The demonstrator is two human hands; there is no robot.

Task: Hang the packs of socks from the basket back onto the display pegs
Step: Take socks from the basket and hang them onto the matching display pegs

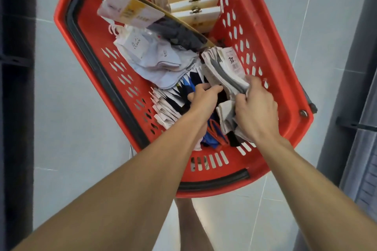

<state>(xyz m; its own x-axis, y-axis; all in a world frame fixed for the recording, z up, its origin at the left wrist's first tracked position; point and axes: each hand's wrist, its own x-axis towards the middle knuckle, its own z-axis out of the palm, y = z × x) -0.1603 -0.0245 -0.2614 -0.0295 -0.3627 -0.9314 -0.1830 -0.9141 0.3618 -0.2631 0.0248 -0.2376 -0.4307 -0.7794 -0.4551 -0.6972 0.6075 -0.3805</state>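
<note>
Bright even indoor light, soft faint shadows, slight motion blur throughout, wide-angle stretching at the edges

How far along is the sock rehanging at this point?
Done: nothing visible; no pegs are in view and the basket is full. In hand: the right hand grips a grey-white bundle; the left hand digs, fingers curled, among dark packs. Left: white socks, hooked packs and everything else.
</note>
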